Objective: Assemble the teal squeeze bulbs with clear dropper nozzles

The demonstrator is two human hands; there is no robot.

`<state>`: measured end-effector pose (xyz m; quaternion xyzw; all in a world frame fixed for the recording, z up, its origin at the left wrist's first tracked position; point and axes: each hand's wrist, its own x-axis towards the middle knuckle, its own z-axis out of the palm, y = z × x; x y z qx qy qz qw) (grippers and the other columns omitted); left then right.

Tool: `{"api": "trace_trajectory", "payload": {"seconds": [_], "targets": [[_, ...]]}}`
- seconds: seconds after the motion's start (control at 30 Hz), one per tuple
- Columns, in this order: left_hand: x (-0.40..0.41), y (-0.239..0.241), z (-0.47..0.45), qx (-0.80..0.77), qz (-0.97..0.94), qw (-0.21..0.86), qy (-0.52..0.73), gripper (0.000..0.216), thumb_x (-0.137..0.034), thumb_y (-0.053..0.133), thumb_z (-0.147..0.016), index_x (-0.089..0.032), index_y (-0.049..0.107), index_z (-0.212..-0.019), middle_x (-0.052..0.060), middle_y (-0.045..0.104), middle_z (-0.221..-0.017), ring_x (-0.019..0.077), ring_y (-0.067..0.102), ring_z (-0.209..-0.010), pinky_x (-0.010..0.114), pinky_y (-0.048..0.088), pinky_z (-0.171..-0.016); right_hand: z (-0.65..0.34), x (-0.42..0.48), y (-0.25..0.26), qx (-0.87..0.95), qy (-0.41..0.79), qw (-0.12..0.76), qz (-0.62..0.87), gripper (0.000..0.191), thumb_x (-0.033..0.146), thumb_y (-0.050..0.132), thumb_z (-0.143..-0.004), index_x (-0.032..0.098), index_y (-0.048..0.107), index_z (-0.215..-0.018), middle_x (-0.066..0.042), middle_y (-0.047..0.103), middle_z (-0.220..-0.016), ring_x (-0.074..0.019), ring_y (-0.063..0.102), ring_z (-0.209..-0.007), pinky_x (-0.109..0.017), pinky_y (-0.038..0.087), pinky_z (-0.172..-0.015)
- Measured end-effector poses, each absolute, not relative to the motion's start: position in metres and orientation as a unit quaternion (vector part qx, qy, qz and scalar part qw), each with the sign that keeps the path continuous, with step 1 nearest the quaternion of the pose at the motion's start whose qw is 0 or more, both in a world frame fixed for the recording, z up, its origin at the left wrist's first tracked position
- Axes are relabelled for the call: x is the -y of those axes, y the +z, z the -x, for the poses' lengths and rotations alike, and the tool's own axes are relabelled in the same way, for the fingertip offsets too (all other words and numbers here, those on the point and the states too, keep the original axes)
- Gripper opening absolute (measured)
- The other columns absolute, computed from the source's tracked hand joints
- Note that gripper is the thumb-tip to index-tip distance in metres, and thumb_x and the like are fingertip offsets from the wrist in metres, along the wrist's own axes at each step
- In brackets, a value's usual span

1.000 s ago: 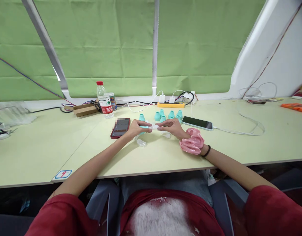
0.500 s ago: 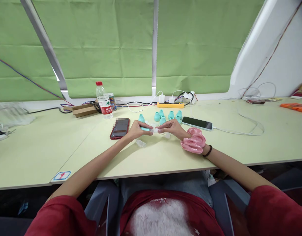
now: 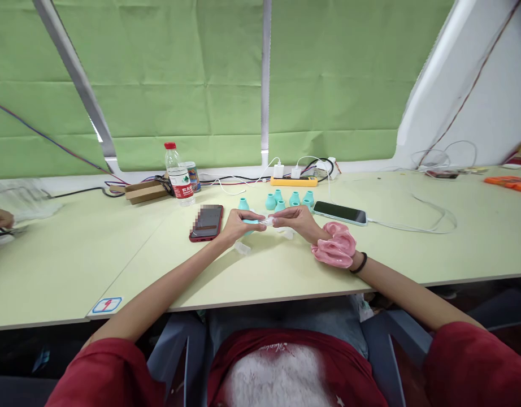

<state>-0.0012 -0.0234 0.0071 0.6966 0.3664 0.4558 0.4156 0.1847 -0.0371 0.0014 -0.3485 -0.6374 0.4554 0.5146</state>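
Both my hands meet over the pale table (image 3: 252,277). My left hand (image 3: 238,225) is closed around a turquoise piece (image 3: 250,223), mostly covered by the fingers. A small clear plastic piece (image 3: 266,222) spans the gap between my fingertips, and my right hand (image 3: 298,219) pinches its right end. Just beyond, several turquoise bulb-shaped pieces with open necks (image 3: 270,202) stand upright; one more turquoise bulb (image 3: 243,204) stands behind my left hand. Bits of translucent plastic (image 3: 242,247) lie below and beside the hands.
A red-cased phone (image 3: 206,223) lies left, a charging phone (image 3: 340,213) right. Behind are a water bottle (image 3: 179,178), a can (image 3: 193,176), a cardboard tray (image 3: 146,192) and a yellow power strip (image 3: 294,181). Orange scissors (image 3: 508,183) lie far right. Another person's hand (image 3: 0,217) shows far left.
My fingertips have shifted slightly around the clear piece, which shows more between them. Another person's hand has come in at the far left edge.
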Motion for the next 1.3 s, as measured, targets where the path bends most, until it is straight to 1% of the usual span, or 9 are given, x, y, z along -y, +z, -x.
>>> {"api": "trace_trajectory", "payload": {"seconds": [0.23,0.43,0.57,0.63,0.7,0.83,1.07,1.17,1.3], "targets": [[0.028,0.006,-0.001,-0.363,-0.720,0.375,0.457,0.037,-0.032,0.071,-0.047,-0.014,0.067,-0.079,0.005,0.066,-0.079,0.0186,0.059,-0.075,0.026,0.045,-0.066,-0.184,0.028,-0.007,0.566,0.554,0.535,0.294,0.019,0.025,0.071,-0.053,0.014,0.066,-0.069,-0.004,0.066,-0.076,-0.0145,0.061,-0.070,-0.032,0.051,-0.071],[0.028,0.006,-0.003,-0.342,-0.732,0.372,0.457,0.035,-0.037,0.065,-0.056,-0.013,0.066,-0.081,0.007,0.065,-0.084,0.0187,0.057,-0.080,0.026,0.044,-0.071,-0.180,0.034,0.001,0.589,0.515,0.533,0.322,0.029,0.032,0.070,-0.054,0.013,0.066,-0.075,-0.004,0.064,-0.067,-0.0139,0.060,-0.059,-0.032,0.052,-0.064],[0.024,0.012,0.004,-0.337,-0.742,0.323,0.481,0.035,-0.039,0.051,-0.070,-0.012,0.063,-0.088,0.008,0.063,-0.088,0.0154,0.056,-0.078,0.024,0.044,-0.066,-0.191,0.035,0.020,0.604,0.393,0.593,0.359,0.030,0.038,0.068,-0.054,0.013,0.065,-0.070,-0.004,0.063,-0.063,-0.0106,0.055,-0.048,-0.027,0.049,-0.050],[0.023,0.018,0.009,-0.351,-0.775,0.223,0.477,0.031,-0.036,0.050,-0.070,-0.012,0.063,-0.083,0.006,0.063,-0.082,0.0121,0.054,-0.070,0.021,0.042,-0.062,-0.203,0.031,0.028,0.607,0.259,0.640,0.394,0.029,0.039,0.066,-0.056,0.013,0.064,-0.067,-0.003,0.062,-0.060,-0.0100,0.052,-0.045,-0.025,0.045,-0.045],[0.024,0.024,0.015,-0.357,-0.821,0.139,0.422,0.025,-0.033,0.051,-0.069,-0.012,0.064,-0.073,0.003,0.060,-0.064,0.0082,0.049,-0.056,0.019,0.038,-0.055,-0.219,0.024,0.032,0.608,0.092,0.660,0.431,0.028,0.040,0.064,-0.058,0.013,0.064,-0.065,-0.003,0.060,-0.056,-0.0112,0.052,-0.047,-0.025,0.044,-0.047],[0.029,0.037,0.022,-0.334,-0.909,0.122,0.217,0.023,-0.035,0.058,-0.062,-0.012,0.063,-0.065,-0.004,0.047,-0.043,0.0051,0.038,-0.041,0.018,0.029,-0.044,-0.246,0.010,0.033,0.618,-0.108,0.582,0.517,0.028,0.040,0.055,-0.065,0.014,0.064,-0.065,-0.003,0.060,-0.054,-0.0136,0.054,-0.050,-0.028,0.044,-0.055],[0.022,0.040,0.032,-0.348,-0.922,0.168,0.007,0.039,-0.039,0.064,-0.053,-0.016,0.062,-0.083,-0.004,0.052,-0.047,0.0080,0.046,-0.043,0.018,0.030,-0.045,-0.256,0.001,0.028,0.610,-0.163,0.406,0.661,0.026,0.038,0.050,-0.066,0.017,0.064,-0.066,-0.005,0.063,-0.063,-0.0218,0.058,-0.069,-0.032,0.043,-0.063],[0.018,0.035,0.033,-0.330,-0.929,0.164,-0.027,0.034,-0.032,0.064,-0.054,-0.017,0.063,-0.085,-0.003,0.056,-0.053,0.0092,0.050,-0.047,0.018,0.033,-0.048,-0.255,0.001,0.028,0.622,-0.146,0.388,0.664,0.025,0.037,0.048,-0.067,0.017,0.063,-0.067,-0.005,0.064,-0.066,-0.0211,0.058,-0.071,-0.031,0.043,-0.064],[0.020,0.026,0.026,-0.323,-0.938,0.123,0.038,0.031,-0.023,0.055,-0.061,-0.017,0.061,-0.091,-0.001,0.059,-0.063,0.0101,0.052,-0.055,0.019,0.036,-0.053,-0.255,0.002,0.028,0.615,-0.127,0.410,0.661,0.024,0.034,0.046,-0.068,0.018,0.063,-0.075,-0.003,0.064,-0.068,-0.0191,0.058,-0.069,-0.031,0.043,-0.065]]}}
